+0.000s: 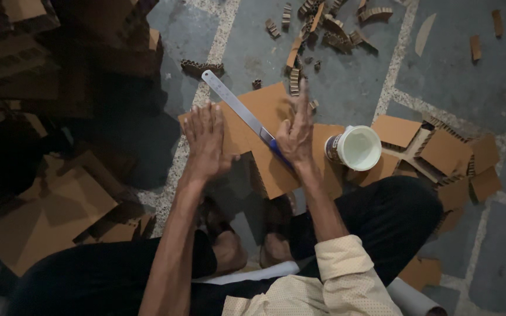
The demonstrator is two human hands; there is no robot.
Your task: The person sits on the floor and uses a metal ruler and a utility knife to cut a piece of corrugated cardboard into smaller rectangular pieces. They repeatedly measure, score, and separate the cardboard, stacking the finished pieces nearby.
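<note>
My left hand [205,140] lies flat, fingers spread, on the left part of a brown cardboard sheet [265,108] on the floor in front of my crossed legs. A long metal blade with a blue handle [235,105] lies slantwise across the sheet. My right hand [297,133] is over its handle end with straight, blurred fingers pointing away from me; no fingers are curled round the handle. A white plastic cup [358,147] lies on its side just right of that hand.
Cut cardboard squares [440,152] are heaped to the right of the cup. Several narrow corrugated strips [323,26] are scattered on the stone floor ahead. Stacks of cardboard [48,216] fill the dark left side. A white tube [417,298] lies by my right leg.
</note>
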